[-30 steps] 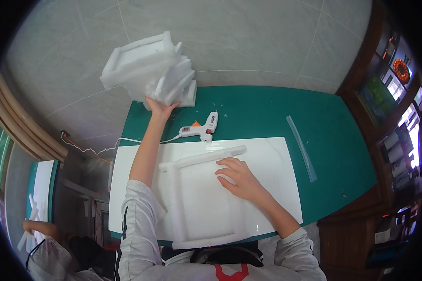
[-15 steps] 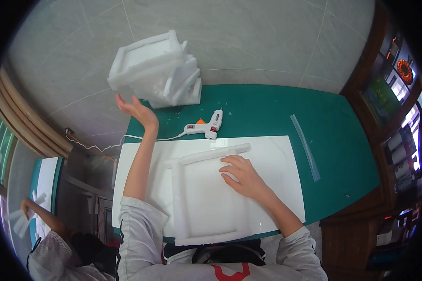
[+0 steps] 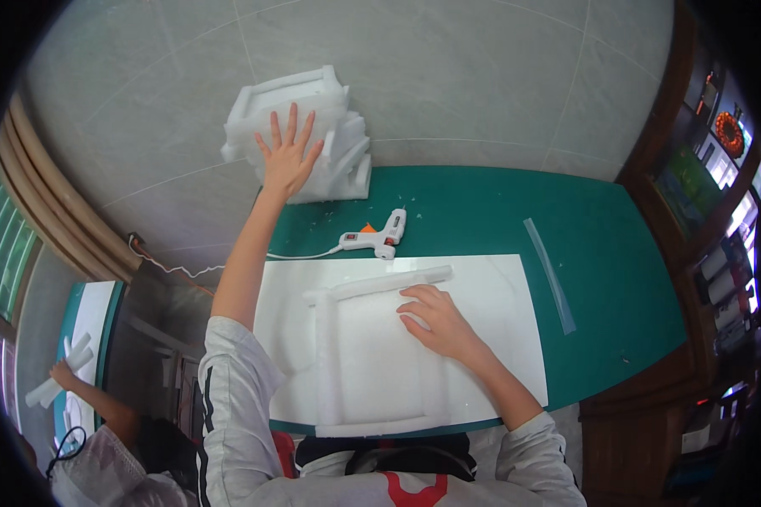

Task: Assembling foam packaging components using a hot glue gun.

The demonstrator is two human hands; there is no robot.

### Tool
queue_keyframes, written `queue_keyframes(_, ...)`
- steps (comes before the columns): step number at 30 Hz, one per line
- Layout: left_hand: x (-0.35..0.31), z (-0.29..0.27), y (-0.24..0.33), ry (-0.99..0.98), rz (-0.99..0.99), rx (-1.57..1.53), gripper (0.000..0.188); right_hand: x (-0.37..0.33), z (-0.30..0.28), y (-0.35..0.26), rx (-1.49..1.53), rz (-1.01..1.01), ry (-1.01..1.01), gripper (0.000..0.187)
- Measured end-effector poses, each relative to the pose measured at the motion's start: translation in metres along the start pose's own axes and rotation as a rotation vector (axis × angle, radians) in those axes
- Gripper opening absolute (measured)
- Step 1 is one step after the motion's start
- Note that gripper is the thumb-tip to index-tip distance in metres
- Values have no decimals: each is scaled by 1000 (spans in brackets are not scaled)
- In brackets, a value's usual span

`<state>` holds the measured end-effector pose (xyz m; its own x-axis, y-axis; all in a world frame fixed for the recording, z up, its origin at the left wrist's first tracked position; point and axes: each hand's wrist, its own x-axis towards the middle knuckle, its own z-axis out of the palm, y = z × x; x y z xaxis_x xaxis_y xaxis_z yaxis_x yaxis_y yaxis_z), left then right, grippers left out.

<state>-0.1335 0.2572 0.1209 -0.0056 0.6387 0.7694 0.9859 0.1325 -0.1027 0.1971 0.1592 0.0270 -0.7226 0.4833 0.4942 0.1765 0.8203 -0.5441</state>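
Note:
My left hand reaches out with fingers spread, its palm against the front of a leaning stack of white foam trays at the back left. Whether it presses on them or only touches them, I cannot tell. Below, a white foam sheet lies on a white board, edged by foam strips: an upper strip set at a slant, a left strip and a bottom one. My right hand rests over the sheet's upper right part, fingers bent and apart, holding nothing.
A white glue gun with an orange trigger lies behind the white board, its cord running left. On the green tabletop to the right is a clear plastic strip. At far left another person's hand holds white foam strips.
My left hand has moved up and right, from below the stack's lower left corner to its front, fingers now spread. The top of the stack sits less far left. My right hand stays put.

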Motion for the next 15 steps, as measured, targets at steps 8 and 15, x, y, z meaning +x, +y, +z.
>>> queue_keyframes(8, -13, -85, 53, 99, 90, -119, 50, 5, -11, 1, -2, -2, 100, 10)
queue_keyframes(15, -103, -180, 119, 36, 265, -427, 32, 17, -42, -8, 18, -14, 262, 6)
